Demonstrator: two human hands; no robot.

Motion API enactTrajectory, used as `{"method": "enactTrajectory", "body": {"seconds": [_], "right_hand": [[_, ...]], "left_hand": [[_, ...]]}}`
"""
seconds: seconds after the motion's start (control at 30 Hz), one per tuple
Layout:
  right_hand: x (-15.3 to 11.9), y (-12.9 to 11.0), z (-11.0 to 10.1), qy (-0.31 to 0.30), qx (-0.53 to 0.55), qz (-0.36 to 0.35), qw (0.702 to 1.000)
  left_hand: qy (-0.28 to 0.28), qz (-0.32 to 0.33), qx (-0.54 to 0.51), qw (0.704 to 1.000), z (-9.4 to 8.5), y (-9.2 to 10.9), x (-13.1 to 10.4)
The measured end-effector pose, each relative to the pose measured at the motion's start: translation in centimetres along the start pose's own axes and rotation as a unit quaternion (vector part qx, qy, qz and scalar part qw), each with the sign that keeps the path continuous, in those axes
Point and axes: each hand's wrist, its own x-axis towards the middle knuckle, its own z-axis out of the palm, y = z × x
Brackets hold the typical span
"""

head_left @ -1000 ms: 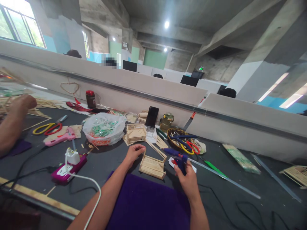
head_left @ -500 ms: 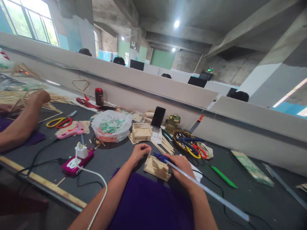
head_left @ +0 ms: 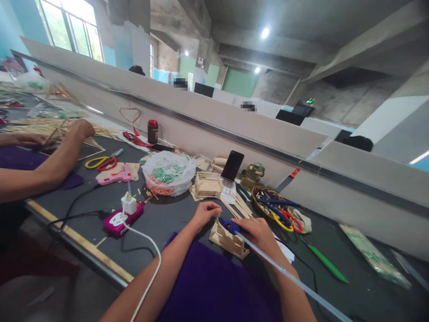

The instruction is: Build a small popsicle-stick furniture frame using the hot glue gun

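My right hand (head_left: 256, 230) is closed round a blue glue gun (head_left: 229, 225), with a long clear glue stick (head_left: 278, 259) running out of its back. The gun's nozzle is at the upper left end of a small wooden-stick frame (head_left: 228, 241) that rests on the table in front of me. My left hand (head_left: 207, 213) pinches a thin wooden stick (head_left: 218, 216) at that same corner. A finished-looking stick model (head_left: 208, 185) stands just behind, beside loose flat sticks (head_left: 239, 203).
A plastic bag of green and orange bits (head_left: 167, 174), a phone (head_left: 232, 165), a basket with pliers (head_left: 264, 201) and a green knife (head_left: 326, 261) surround the work. Left are a power strip (head_left: 117, 222), a pink glue gun (head_left: 115, 175), scissors (head_left: 105, 163) and a co-worker's hand (head_left: 80, 129).
The view has swung left, so everything sits further right. The blue glue gun has tilted slightly at the frame's corner; both hands keep their hold. The co-worker's hands have shifted a little.
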Motion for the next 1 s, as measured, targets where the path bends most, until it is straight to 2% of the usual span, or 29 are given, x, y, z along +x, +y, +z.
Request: {"method": "enactTrajectory", "body": {"seconds": [0.47,1.0], "right_hand": [[0.0,1.7,1.5,0.004,-0.037,-0.069,0.997],[-0.2,1.7,1.7,0.011,-0.045,-0.055,0.997]], "left_hand": [[-0.005,0.007,-0.014,1.0,0.1,-0.3,0.1],[-0.005,0.009,-0.008,1.0,0.1,-0.3,0.1]]}}
